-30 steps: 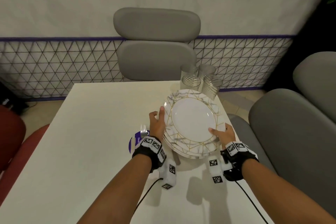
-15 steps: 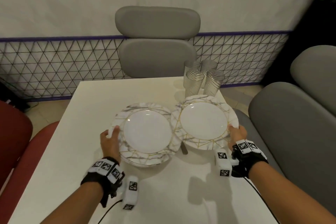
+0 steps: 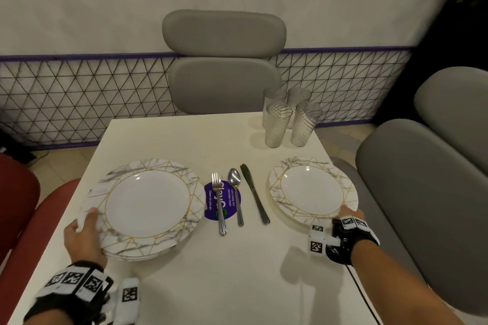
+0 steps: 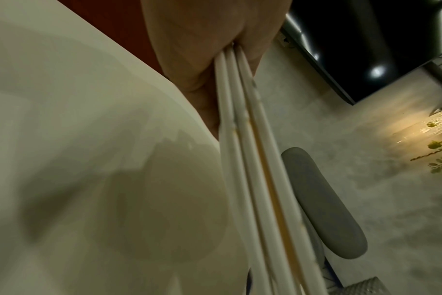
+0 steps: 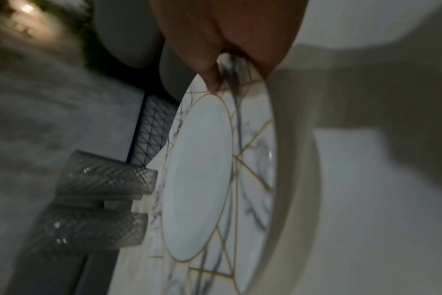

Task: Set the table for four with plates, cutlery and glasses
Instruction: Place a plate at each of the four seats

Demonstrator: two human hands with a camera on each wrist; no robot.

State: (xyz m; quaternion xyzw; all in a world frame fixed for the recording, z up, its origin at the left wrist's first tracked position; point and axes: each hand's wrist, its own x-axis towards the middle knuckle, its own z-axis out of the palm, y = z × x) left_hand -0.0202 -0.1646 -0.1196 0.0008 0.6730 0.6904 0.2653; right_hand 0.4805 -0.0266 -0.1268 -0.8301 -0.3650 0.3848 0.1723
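My left hand (image 3: 84,232) grips the near-left rim of a stack of three marbled, gold-lined plates (image 3: 145,206) held just above the table's left side; the left wrist view shows three rims (image 4: 242,123) pinched between thumb and fingers. My right hand (image 3: 348,215) pinches the near rim of a single matching plate (image 3: 311,188) at the table's right side, its thumb on the rim (image 5: 215,79). Between the plates lie a fork (image 3: 219,203), a spoon (image 3: 235,196) and a knife (image 3: 254,194). Several ribbed glasses (image 3: 289,119) stand at the far right corner.
The white table (image 3: 211,272) has a round purple sticker (image 3: 223,199) under the fork and spoon. A grey chair (image 3: 224,66) stands at the far side, grey seats (image 3: 422,192) on the right, and a red seat (image 3: 31,219) on the left.
The plates have moved apart: my left hand carried the stack to the left, my right hand carried the single plate to the right, uncovering the cutlery and sticker in the middle.
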